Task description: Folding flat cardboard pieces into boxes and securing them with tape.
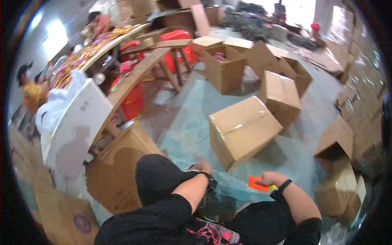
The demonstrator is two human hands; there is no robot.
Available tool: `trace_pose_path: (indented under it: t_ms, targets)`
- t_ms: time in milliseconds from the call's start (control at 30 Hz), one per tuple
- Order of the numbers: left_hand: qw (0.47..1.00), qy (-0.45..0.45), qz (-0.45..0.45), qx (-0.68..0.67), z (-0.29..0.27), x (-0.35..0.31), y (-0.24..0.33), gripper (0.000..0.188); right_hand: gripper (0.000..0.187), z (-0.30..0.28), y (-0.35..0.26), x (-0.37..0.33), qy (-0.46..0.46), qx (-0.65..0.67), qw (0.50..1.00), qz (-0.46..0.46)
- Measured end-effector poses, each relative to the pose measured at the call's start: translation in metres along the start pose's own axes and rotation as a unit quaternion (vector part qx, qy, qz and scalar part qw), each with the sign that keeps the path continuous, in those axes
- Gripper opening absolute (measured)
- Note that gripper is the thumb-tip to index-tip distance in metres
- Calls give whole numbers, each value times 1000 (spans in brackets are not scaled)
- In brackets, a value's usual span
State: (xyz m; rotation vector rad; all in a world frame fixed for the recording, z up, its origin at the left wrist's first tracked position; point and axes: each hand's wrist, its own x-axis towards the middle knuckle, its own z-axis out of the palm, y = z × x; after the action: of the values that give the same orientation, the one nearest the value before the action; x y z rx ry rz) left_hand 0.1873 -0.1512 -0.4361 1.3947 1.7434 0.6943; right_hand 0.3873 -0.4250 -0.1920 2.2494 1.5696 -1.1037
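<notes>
The orange tool (257, 183) sits clenched in the right hand's (272, 178) grip; the left hand (203, 166) hangs released beside it. Just beyond, the sealed carton (241, 130) looks finished; farther cartons (223, 67) gape unsealed on the floor.

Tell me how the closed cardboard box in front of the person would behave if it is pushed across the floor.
The closed box looks stiff: its flaps are taped flat and its sides hold square. It would probably slide rather than roll, because it rests on a smooth plastic sheet. It already sits tilted, so a high push might tip it. Its weight cannot be judged, as its contents are hidden.
</notes>
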Motion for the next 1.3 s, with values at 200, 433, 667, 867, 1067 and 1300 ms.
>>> trace_pose_path:
  t_ms: [200,433,667,867,1067,1300]
  targets:
    - [900,-40,-391,-189,0,-43,32,96,61,2,23,-35,-51,30,993,97]
    - [286,-907,131,-280,-136,-285,339,68,51,5,27,-39,-49,38,994,94]
    - [396,-850,336,-85,-157,-284,346,45,55,9,29,-61,40,154,985,73]
    - [504,-662,539,132,-154,-206,398,44,49,3,36,-50,-45,34,990,130]
    - [614,-249,615,427,-189,11,399,47,62,13,56,-30,-20,11,998,51]
    - [821,217,245,468,-398,95,183,77,64,-3,40,-56,-58,12,993,104]
